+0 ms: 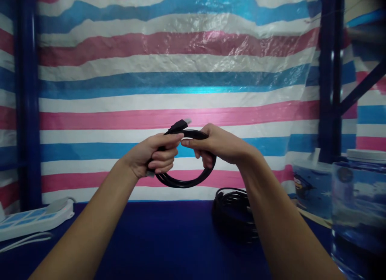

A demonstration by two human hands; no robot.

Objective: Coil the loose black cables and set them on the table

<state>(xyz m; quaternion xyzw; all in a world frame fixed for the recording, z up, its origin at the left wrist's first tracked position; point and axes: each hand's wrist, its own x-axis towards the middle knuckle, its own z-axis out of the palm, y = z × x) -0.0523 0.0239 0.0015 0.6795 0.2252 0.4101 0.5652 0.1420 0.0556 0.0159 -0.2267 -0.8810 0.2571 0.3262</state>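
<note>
A black cable [183,182], wound into a round coil, is held up above the blue table between my two hands. My left hand [161,153] is closed around the coil's left side, thumb along the top. A black plug [178,126] with a pale tip sticks out above that thumb, and a pale end shows below the fist. My right hand [221,143] grips the upper right of the coil, its thumb pointing left and its fingers curled behind. The two thumb tips are close together. Parts of the cable are hidden inside both hands.
On the blue table [181,239], a pile of black coiled cables [230,215] lies beside my right forearm. A white power strip [39,217] with a thin white cord is at left. A clear plastic jar [358,207] and a cup [312,187] stand at right. Behind hangs striped sheeting [181,83].
</note>
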